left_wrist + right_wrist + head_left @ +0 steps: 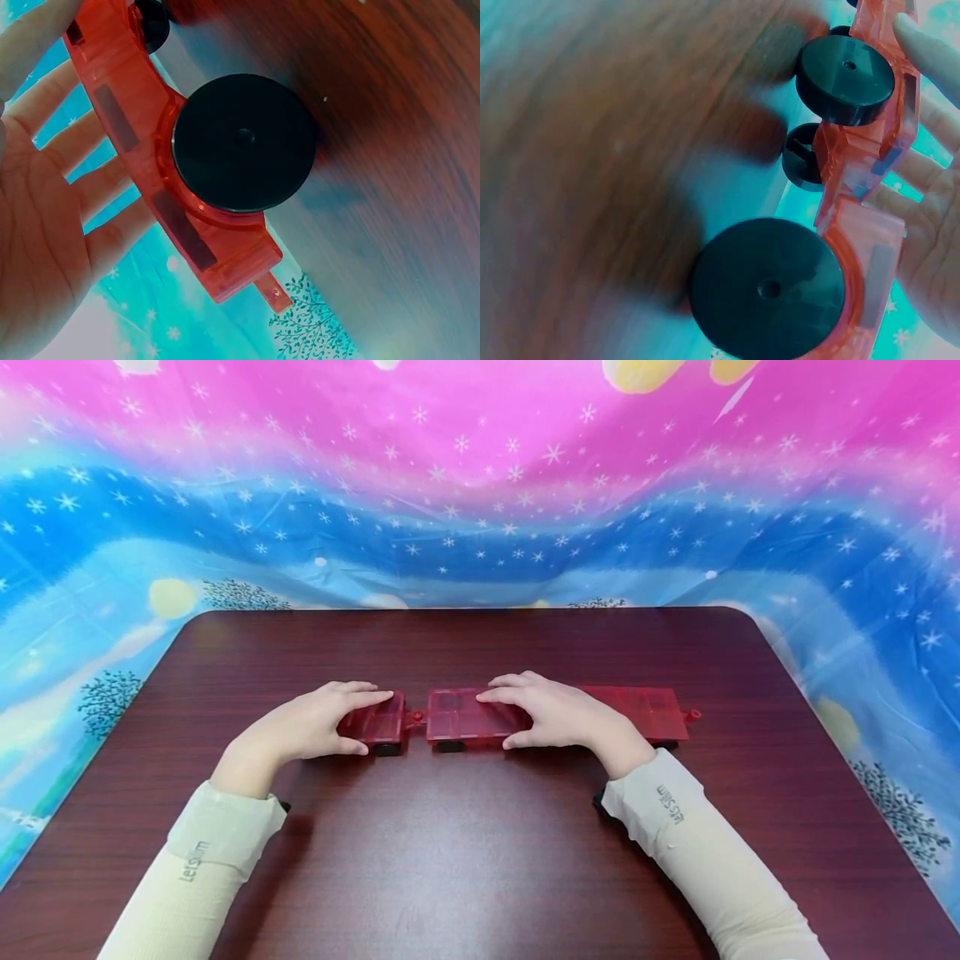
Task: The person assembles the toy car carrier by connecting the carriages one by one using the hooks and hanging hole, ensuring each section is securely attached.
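Observation:
A row of see-through red plastic toy train cars with black wheels stands across the table. My left hand (315, 721) grips the left toy train car (384, 720), thumb at its near side and fingers over the far side. The left wrist view shows its large black wheel (244, 142) and a small red tab (274, 292) at one end. My right hand (558, 714) holds the middle toy train car (457, 714) the same way, thumb in front. Farther right, more red body (645, 710) shows; the hand hides where it joins. A red coupling (416, 718) bridges the left and middle cars.
The dark brown wooden table (420, 843) has rounded far corners. A hanging cloth (480, 527), pink and blue with snowflakes, encloses its back and sides. Another small red coupling (693, 716) sticks out at the row's right end.

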`<state>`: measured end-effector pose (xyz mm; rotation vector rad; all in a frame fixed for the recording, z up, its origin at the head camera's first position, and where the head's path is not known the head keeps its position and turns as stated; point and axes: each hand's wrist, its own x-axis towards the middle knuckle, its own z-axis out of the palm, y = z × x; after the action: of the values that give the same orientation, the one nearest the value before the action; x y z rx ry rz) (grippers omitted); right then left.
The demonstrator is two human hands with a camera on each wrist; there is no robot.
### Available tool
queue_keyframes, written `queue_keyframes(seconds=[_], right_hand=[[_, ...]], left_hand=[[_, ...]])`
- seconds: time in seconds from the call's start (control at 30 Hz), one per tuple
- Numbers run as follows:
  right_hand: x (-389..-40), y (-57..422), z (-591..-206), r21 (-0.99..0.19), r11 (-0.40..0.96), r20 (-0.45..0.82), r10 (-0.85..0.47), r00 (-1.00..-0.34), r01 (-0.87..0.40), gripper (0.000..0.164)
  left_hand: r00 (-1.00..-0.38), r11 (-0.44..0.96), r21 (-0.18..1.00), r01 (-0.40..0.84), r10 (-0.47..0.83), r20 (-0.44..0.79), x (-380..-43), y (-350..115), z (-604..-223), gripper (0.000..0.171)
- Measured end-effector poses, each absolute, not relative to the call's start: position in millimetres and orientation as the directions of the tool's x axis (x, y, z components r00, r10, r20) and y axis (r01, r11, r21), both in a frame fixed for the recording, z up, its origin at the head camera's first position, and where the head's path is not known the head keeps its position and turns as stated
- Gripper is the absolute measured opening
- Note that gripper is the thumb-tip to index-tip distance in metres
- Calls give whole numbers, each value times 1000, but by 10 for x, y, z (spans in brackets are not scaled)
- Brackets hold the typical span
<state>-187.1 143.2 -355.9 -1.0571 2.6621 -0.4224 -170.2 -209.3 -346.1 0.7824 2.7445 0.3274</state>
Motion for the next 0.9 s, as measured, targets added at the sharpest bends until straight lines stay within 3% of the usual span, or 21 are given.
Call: queue_keyframes(seconds=[0.43, 0.9], right_hand=[[-1774, 1758, -3433, -344, 732, -89, -649, -756, -588, 70], [-1551, 2568, -3307, -288, 825, 2, -507, -862, -486, 74]], left_hand=[[-838, 843, 258, 471, 520, -168, -1598, -2205, -3458, 79], [-886, 875, 240, 421, 453, -99, -1411, -2554, -3327, 83]])
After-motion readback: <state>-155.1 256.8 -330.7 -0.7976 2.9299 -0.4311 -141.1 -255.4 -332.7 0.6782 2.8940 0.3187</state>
